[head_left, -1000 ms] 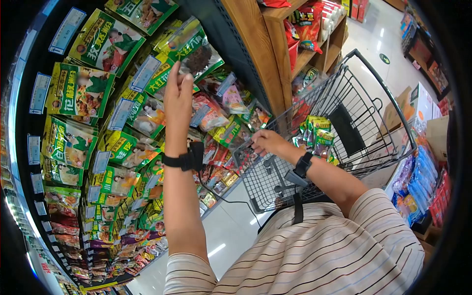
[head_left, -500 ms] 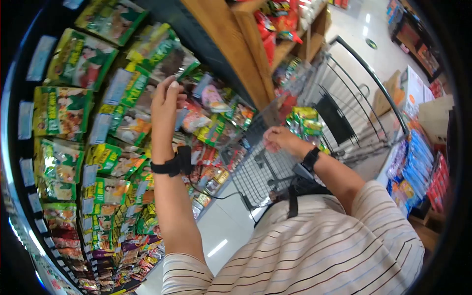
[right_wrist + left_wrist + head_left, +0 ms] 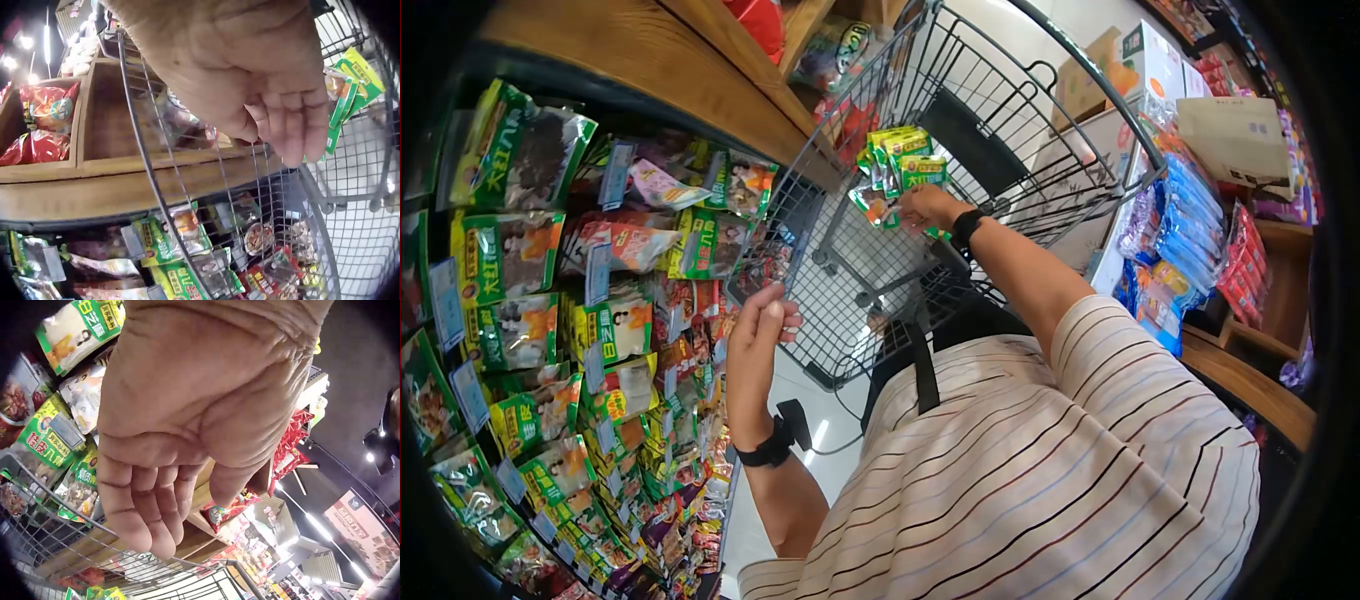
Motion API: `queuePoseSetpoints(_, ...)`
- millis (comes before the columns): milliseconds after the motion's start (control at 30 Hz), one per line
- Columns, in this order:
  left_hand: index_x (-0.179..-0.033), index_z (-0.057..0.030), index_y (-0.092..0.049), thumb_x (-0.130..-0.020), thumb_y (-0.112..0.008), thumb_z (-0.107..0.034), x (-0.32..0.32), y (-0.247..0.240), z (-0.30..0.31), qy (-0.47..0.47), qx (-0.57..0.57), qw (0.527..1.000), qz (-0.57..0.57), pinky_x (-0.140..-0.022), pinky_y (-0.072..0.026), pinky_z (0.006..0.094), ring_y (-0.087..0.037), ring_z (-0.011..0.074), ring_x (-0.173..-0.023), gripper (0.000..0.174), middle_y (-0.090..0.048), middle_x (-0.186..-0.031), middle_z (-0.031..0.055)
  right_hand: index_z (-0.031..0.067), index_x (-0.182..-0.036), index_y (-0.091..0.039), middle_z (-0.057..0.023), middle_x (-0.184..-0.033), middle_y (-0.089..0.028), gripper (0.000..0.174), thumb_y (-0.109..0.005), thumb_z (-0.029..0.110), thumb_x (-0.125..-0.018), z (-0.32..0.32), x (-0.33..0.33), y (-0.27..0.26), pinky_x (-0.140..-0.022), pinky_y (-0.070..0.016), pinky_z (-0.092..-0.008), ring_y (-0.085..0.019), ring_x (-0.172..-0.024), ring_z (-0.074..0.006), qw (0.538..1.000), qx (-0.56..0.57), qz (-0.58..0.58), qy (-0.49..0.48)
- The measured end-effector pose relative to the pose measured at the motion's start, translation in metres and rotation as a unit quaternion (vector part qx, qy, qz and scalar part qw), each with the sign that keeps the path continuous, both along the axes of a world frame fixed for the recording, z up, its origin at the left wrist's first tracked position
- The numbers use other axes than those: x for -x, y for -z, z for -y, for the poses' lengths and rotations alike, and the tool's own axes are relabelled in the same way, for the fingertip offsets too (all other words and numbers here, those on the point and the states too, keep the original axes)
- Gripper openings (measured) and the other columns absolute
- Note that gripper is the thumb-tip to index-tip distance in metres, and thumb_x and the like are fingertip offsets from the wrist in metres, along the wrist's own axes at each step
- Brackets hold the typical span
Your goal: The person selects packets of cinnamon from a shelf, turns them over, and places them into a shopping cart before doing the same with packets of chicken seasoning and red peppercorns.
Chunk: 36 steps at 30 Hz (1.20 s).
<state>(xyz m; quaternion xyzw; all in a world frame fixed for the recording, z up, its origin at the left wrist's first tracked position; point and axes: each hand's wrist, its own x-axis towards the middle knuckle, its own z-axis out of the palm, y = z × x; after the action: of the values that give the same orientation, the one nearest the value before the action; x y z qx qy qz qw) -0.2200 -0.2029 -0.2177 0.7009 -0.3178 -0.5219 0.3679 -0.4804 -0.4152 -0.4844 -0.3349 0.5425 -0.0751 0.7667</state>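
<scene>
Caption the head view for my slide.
Left hand empty beside hanging snack packets; right hand at green packets in black wire shopping cart.

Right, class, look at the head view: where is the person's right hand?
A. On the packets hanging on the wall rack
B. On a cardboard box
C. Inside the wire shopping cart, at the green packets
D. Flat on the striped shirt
C: the right hand is inside the wire shopping cart, with its fingers at the green packets there, away from the rack, the boxes and the shirt.
</scene>
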Motion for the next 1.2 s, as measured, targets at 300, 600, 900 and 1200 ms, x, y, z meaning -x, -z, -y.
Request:
queuePoseSetpoints(300, -0.132, 0.0014, -0.056, -0.104, -0.05, -0.032, 0.025, 0.029, 0.018, -0.062, -0.056, 0.996, -0.029, -0.079, -0.0508, 0.0298, -0.064, 0.0162, -0.092, 0.044, -0.066, -0.104, 0.0096, -0.0003, -0.114, -0.062, -0.0163, -0.097, -0.068, 0.03, -0.056, 0.014, -0.089, 0.077, 0.043, 0.095, -0.06, -0.0614, -0.0407, -0.07, -0.079, -0.0243, 0.939, 0.212, -0.257, -0.087)
queuePoseSetpoints(600, -0.128, 0.0023, -0.056, -0.102, -0.055, -0.033, 0.072, 0.087, 0.04, -0.054, -0.156, 0.981, -0.101, -0.081, -0.0511, 0.0295, -0.066, 0.0178, -0.094, 0.044, -0.067, -0.108, 0.012, 0.0089, -0.126, -0.057, -0.0171, -0.128, -0.061, 0.042, -0.065, 0.022, -0.087, 0.103, 0.037, 0.105, -0.101, -0.0471, -0.0435, -0.057, -0.123, -0.0335, 0.842, 0.334, -0.351, -0.238)
queuePoseSetpoints(900, -0.129, 0.0012, -0.057, -0.102, -0.053, -0.036, 0.088, 0.105, 0.051, -0.066, -0.201, 0.973, -0.093, -0.081, -0.0516, 0.0318, -0.066, 0.0193, -0.095, 0.046, -0.067, -0.108, 0.0125, 0.0083, -0.128, -0.052, -0.0204, -0.128, -0.058, 0.044, -0.063, 0.017, -0.087, 0.11, 0.034, 0.14, -0.098, -0.0479, -0.0468, -0.058, -0.119, -0.0382, 0.824, 0.327, -0.364, -0.285)
queuePoseSetpoints(1200, -0.128, 0.0009, -0.057, -0.103, -0.052, -0.031, 0.095, 0.102, 0.051, -0.071, -0.19, 0.974, -0.101, -0.081, -0.0506, 0.0285, -0.065, 0.0165, -0.096, 0.041, -0.067, -0.11, 0.0124, 0.0081, -0.108, -0.068, -0.0178, -0.111, -0.068, 0.023, -0.058, 0.014, -0.089, 0.105, 0.039, 0.134, -0.088, -0.0527, -0.0466, -0.065, -0.107, -0.0355, 0.778, 0.342, -0.355, -0.389)
